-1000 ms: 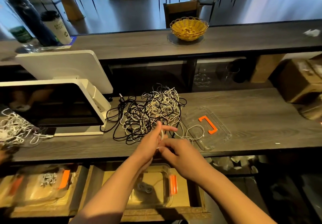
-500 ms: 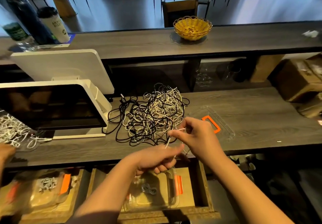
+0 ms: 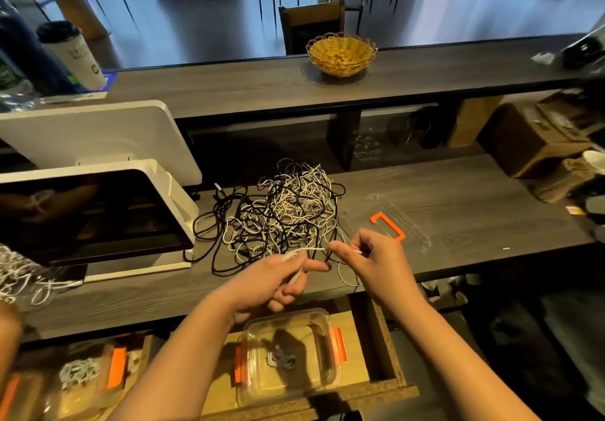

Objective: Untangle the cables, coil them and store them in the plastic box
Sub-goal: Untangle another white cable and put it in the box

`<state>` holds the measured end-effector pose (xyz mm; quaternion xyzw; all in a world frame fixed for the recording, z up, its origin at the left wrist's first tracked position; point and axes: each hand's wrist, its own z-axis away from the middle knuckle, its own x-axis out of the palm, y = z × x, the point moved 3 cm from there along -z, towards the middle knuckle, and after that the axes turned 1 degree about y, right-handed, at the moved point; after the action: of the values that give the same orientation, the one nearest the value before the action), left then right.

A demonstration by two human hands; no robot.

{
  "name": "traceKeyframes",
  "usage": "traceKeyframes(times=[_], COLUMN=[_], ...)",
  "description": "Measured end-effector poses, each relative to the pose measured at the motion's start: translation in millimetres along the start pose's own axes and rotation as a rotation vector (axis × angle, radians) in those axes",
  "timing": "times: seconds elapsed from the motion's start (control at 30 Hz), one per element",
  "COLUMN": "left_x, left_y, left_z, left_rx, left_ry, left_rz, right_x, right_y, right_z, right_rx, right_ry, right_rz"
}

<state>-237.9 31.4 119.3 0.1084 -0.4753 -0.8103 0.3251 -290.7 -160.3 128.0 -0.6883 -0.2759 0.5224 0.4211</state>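
Note:
A tangled heap of black and white cables [image 3: 288, 211] lies on the grey wooden counter [image 3: 474, 204]. One white cable [image 3: 312, 249] runs taut between my hands in front of the heap. My left hand [image 3: 271, 281] grips one end with curled fingers. Just to its right, my right hand [image 3: 370, 260] pinches the same cable. More of this cable loops down at the counter edge. Below, in an open drawer, a clear plastic box [image 3: 291, 355] with orange clips holds a small coiled cable. Its clear lid [image 3: 393, 224] with an orange latch lies right of the heap.
A white point-of-sale screen [image 3: 95, 211] stands at the left. A bag of white cables [image 3: 23, 276] sits beside it. Another clear box [image 3: 82, 374] with cables is at lower left. A yellow basket [image 3: 340, 54] and a paper cup [image 3: 77, 55] stand on the upper ledge. Cardboard boxes [image 3: 537, 139] are at right.
My hands have drawn apart along the white cable, pulling a short stretch straight between them. The left hand moved down and left, then up a little; the right moved right.

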Motion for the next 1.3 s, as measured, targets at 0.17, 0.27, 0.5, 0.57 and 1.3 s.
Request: traceKeyframes(times=[0.17,0.27,0.5,0.57,1.3], left_x=[-1,0,-3,-4,-18], left_y=[-1,1,2,5,13], left_z=[1,3,-1,-1,-18], left_rx=[0.093,0.16,0.241,0.297,0.495], left_ry=[0.034,0.093,0.146,0.139,0.619], left_rz=[0.255,0.38,0.576,0.659,0.006], right_x=[21,35,60,63,86], right_y=[1,-2,-10,-10,-53], right_z=[8,14,32,35,53], right_rx=[0.058,0.095,0.116,0.117,-0.128], right_ry=[-0.073,-0.162,-0.226,-0.22,-0.455], right_rz=[0.047,0.052,0.034,0.032,0.301])
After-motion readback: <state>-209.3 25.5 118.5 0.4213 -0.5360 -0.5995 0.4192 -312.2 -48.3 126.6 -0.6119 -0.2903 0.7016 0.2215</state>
